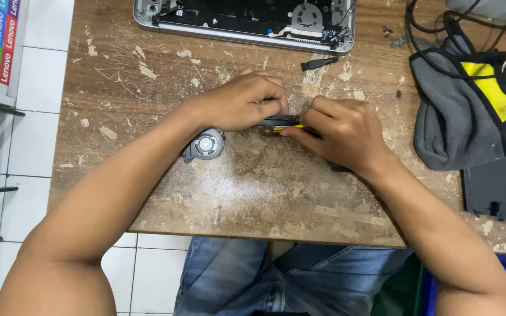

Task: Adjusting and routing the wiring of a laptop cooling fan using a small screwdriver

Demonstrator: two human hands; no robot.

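Observation:
Both hands meet over the middle of a worn wooden table (276, 193). My left hand (244, 102) is closed on one end of a small black and yellow part (282, 122), which looks like a thin flat strip. My right hand (341, 131) pinches the other end of the same part between thumb and fingers. A small round grey fan (204, 144) lies on the table just below my left wrist, apart from the fingers. Most of the held part is hidden by the fingers.
An opened silver laptop base (244, 20) lies at the table's far edge, a short black tool bit (318, 62) in front of it. A grey cloth with a yellow patch (461, 108), black cables (428, 29) and a black panel (496, 187) are on the right.

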